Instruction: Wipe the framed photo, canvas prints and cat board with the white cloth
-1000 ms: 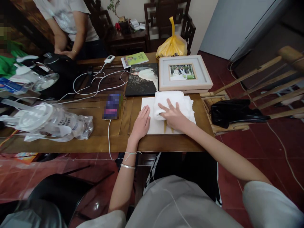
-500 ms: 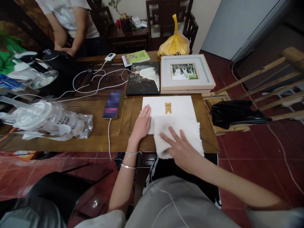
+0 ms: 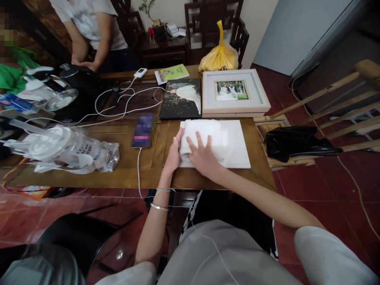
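Under my right hand (image 3: pixel 203 156) lies a white cloth (image 3: pixel 198 128), pressed flat by spread fingers. It covers the left part of a white rectangular board (image 3: pixel 239 148), whose bare right side shows. My left hand (image 3: pixel 173 154) rests along the board's left edge, fingers stretched out and touching that edge. A black picture panel (image 3: pixel 181 99) showing a white gown lies just beyond the board. To its right sits a stack of pale wooden frames (image 3: pixel 233 109) with a photo in the top one.
A phone (image 3: pixel 144 130) on a cable and a bagged plastic cup (image 3: pixel 71 146) lie to the left. At the back are a green booklet (image 3: pixel 172 73) and a yellow bag (image 3: pixel 219 57). A bamboo chair (image 3: pixel 320 107) stands at right. Two people are across the table.
My right hand has moved left and away from me with the cloth, from the board's lower right to its left side. The small bear-like figure on the board is now covered.
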Demonstrator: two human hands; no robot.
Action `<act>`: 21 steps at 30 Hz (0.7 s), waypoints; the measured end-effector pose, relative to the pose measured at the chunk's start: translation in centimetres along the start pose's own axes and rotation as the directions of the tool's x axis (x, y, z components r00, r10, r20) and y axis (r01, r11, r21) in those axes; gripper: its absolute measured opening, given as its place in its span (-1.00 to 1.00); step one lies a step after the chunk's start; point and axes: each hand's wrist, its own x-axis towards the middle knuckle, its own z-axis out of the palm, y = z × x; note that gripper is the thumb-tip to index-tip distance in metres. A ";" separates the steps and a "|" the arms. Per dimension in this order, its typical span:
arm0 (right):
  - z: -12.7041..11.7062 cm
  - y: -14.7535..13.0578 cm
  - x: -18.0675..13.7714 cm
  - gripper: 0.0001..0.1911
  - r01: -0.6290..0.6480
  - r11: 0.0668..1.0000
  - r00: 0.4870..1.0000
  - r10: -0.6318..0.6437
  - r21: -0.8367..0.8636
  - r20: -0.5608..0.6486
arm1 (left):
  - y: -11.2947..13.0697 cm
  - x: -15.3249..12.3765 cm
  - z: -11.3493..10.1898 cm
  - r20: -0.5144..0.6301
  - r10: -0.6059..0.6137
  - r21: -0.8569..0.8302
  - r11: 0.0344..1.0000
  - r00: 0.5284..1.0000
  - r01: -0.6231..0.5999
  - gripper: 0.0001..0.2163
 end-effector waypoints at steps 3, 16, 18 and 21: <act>-1.0 -1.3 -3.4 -0.64 0.150 0.987 0.986 -0.153 0.050 0.066 | 0.3 -0.2 0.1 -0.009 -0.042 -0.006 0.999 0.999 0.042 -0.36; -4.4 6.3 1.4 -0.47 -0.091 0.978 0.981 0.056 0.187 0.185 | -0.2 0.0 0.8 0.089 0.166 0.340 0.922 0.982 -0.186 -0.56; -4.8 6.1 4.5 -0.54 -0.106 0.963 0.982 0.061 0.248 0.181 | -0.3 0.1 0.9 0.068 0.193 0.333 0.920 0.979 -0.204 -0.57; -5.3 5.3 8.3 -0.62 -0.062 0.957 0.987 0.016 0.282 0.162 | -0.5 0.1 0.9 0.050 0.209 0.336 0.918 0.977 -0.213 -0.58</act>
